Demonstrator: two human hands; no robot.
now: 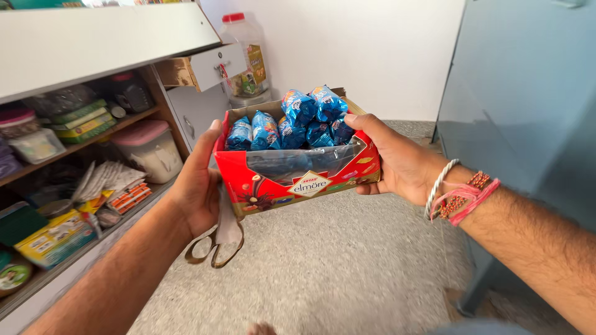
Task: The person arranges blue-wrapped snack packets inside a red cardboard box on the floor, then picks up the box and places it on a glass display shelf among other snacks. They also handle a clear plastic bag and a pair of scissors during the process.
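Shelves along the left wall and a speckled grey floor (347, 267) below them.

The upper wooden shelf (81, 146) carries a stack of flat green packets (81, 121), a dark jar (130, 93) and a pink-lidded tub (18, 124). On the lower shelf (93, 239) stand a translucent container with a pink lid (149, 149), a sheaf of folded papers (102, 180), small orange packs (130, 197) and a yellow-green box (56, 239). A tall clear jar with a red cap (248, 59) stands in the far corner.

I held a glossy red cardboard box (298, 180) of shiny blue foil-wrapped sweets (292, 121) above a rough, speckled stone floor (335, 273).
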